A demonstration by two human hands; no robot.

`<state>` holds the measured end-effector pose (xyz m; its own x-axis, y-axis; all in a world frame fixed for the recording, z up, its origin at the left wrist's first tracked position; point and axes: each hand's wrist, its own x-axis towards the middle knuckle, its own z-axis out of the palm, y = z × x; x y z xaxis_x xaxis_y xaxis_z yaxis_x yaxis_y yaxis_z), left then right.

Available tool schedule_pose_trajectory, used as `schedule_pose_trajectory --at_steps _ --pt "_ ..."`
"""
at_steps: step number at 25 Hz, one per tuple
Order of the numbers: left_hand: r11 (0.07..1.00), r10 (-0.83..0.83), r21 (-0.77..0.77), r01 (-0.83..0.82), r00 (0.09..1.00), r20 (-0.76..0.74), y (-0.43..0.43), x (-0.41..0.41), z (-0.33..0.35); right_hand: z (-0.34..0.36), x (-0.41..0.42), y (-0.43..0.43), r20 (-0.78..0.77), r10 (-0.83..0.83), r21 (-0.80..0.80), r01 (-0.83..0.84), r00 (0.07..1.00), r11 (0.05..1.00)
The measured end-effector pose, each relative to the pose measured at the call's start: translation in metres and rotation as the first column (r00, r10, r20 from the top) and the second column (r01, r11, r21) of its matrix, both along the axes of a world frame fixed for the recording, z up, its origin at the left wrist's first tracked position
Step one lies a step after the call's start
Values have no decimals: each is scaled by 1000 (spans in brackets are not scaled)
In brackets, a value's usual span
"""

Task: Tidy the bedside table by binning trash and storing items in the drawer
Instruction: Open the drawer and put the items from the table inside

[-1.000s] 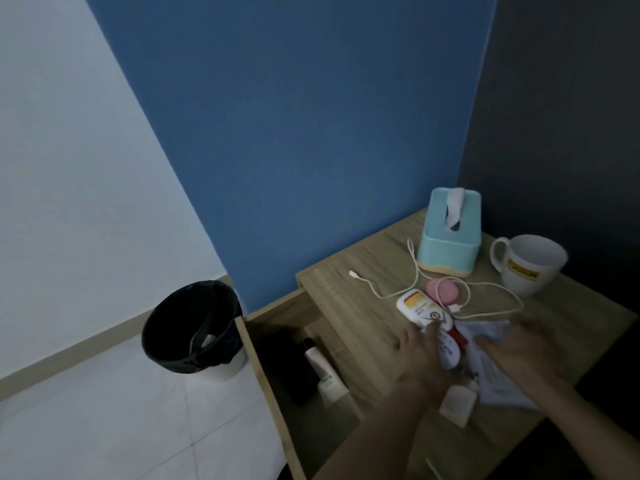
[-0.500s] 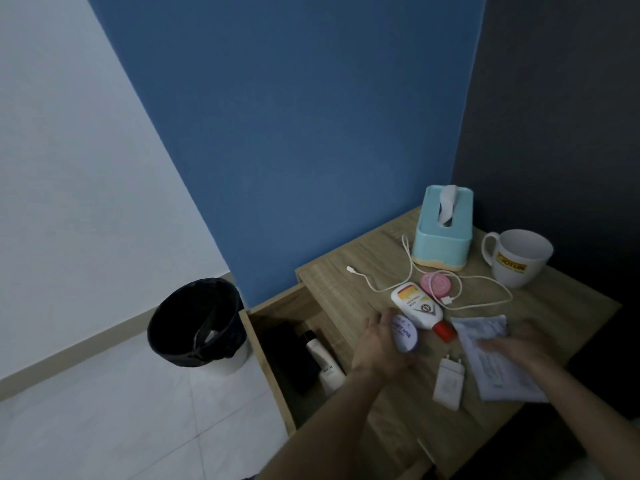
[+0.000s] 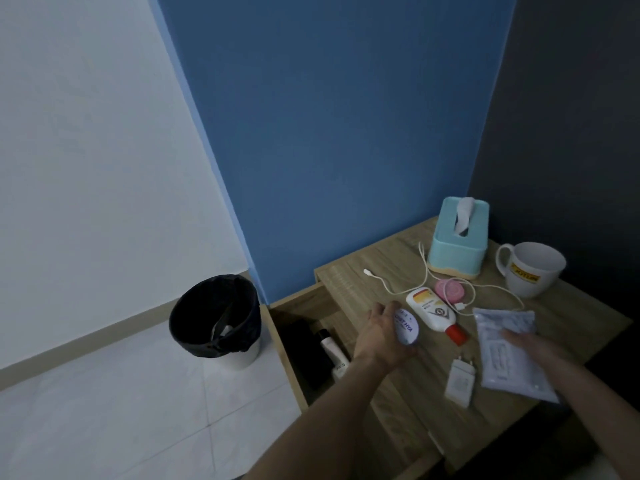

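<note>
My left hand (image 3: 381, 336) grips a white tube with blue lettering (image 3: 406, 325) above the left edge of the wooden bedside table (image 3: 349, 282), beside the open drawer (image 3: 301, 344). A white bottle (image 3: 334, 351) and a dark item lie in the drawer. My right hand (image 3: 535, 351) rests flat on a pale plastic packet (image 3: 498, 336) on the table. A white bottle with a red cap (image 3: 433, 311), a white charger plug (image 3: 460, 379), a pink round case (image 3: 449, 289) and a white cable (image 3: 391, 285) lie on the table.
A black-lined bin (image 3: 216, 315) stands on the tiled floor left of the drawer. A teal tissue box (image 3: 459, 237) and a white mug (image 3: 531, 268) stand at the back of the table, against blue and dark walls.
My left hand lifted the white tube off the table and carried it left toward the drawer side. My right hand stayed on the packet, which now lies flatter.
</note>
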<state>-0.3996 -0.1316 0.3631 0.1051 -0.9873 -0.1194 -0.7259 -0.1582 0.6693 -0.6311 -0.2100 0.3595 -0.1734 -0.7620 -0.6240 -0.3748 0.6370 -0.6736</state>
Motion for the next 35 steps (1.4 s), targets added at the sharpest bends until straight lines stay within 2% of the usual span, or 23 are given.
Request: schedule_pose_trajectory --at_steps 7,11,16,19,23,28,31,35 --pt "994 -93 -59 88 992 -85 -17 -44 5 6 3 9 42 -20 -91 24 999 996" --pt "987 -131 -97 128 991 -27 -26 -63 0 4 -1 9 96 -62 -111 73 993 991" --pt "991 -88 -102 83 995 -49 -31 -54 -2 17 1 10 119 -66 -176 86 991 981" --pt "990 15 -141 -17 1000 -14 -24 -25 2 23 30 10 154 -34 -254 73 988 964" --pt "967 248 -76 -245 968 38 6 37 -4 12 110 28 197 197 -308 -131 960 943" --pt "917 375 122 -380 925 63 40 83 -28 -14 181 63 173 359 -288 -302 917 909" --pt "921 336 155 -358 930 152 54 101 -46 -31 200 79 82 406 -319 -362 910 876" --pt "954 245 96 -285 922 301 59 111 -61 -44 209 95 73 406 -277 -372 911 886"
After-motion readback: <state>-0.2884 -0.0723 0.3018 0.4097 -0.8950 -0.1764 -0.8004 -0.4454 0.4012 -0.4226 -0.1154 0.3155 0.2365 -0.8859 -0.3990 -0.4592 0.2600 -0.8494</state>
